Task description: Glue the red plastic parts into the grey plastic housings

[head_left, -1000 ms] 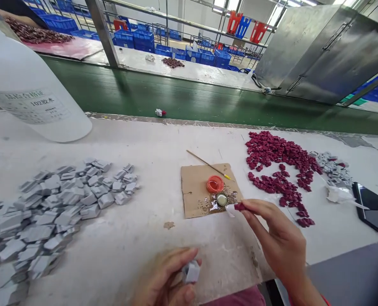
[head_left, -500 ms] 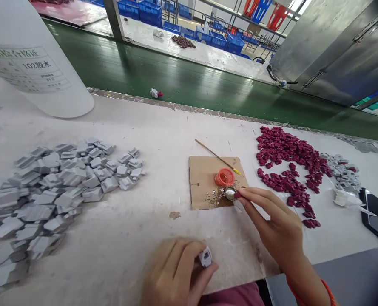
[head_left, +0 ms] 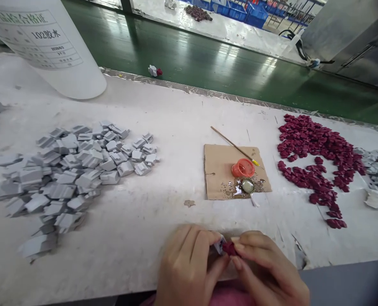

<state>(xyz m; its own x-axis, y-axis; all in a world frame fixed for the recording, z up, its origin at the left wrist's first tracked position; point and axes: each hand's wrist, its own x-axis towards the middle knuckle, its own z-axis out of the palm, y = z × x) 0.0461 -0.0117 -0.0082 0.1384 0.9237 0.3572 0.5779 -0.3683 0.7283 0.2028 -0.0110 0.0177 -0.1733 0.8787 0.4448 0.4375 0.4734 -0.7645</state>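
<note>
Brings the right hand (head_left: 268, 265) back from beside the bottle cap (head_left: 248, 185) on the cardboard (head_left: 219, 158) to meet the left hand (head_left: 189, 259) near the front edge of the tabletop (head_left: 176, 114). Now holds the maroon piece (head_left: 230, 248) right up against the gray piece (head_left: 220, 245), rather than well apart as half a second ago; seems, judging by that, to be past the stop at the cap and on to fitting one into the other. Pinches maroon between right thumb and fingers, and grips gray in left thumb and fingertips, partly hidden. Keeps both pieces between the two hands, nearer than the cardboard. Cannot tell how deeply joined.
</note>
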